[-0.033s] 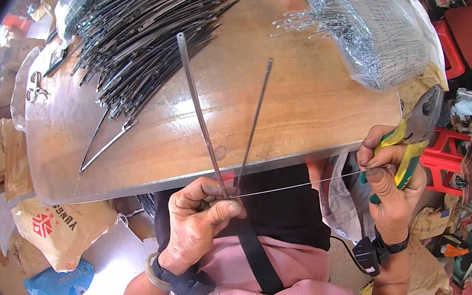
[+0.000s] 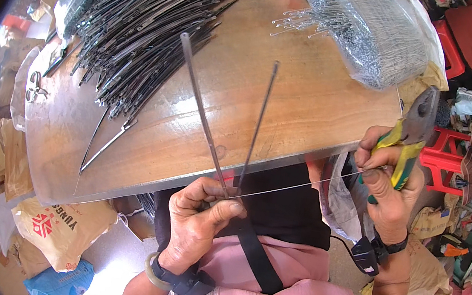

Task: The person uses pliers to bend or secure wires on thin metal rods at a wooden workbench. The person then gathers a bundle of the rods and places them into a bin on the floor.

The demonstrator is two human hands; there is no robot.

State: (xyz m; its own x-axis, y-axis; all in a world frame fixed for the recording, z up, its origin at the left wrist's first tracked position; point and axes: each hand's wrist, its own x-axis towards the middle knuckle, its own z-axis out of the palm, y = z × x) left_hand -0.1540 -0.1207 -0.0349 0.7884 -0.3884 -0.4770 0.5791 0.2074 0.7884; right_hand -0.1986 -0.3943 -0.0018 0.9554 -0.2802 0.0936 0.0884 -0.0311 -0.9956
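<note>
My left hand [image 2: 199, 213] is closed in a pinch on the lower ends of two slim dark metal rods, one on the left [image 2: 201, 103] and one on the right [image 2: 260, 121]. They rise in a V in front of the table edge. From the pinch a thin metal wire [image 2: 297, 186] runs taut up to my right hand [image 2: 391, 193], whose thumb and forefinger grip its far end. That hand also holds pliers [image 2: 418, 122] with yellow and green handles, jaws pointing up. How wire and rods join is hidden by my left fingers.
On the wooden table [image 2: 313, 110] lies a big pile of dark rods [image 2: 149, 33]. A clear plastic bag of looped-end wires [image 2: 377, 40] lies at the far right. Small snips [image 2: 36, 88] rest at the left edge. A red stool [image 2: 444, 159] stands right; a tan sack [image 2: 64, 232] sits lower left.
The tops of both rods have swung slightly to the right. My right hand and the pliers have shifted a little, and the wire stays stretched between my hands.
</note>
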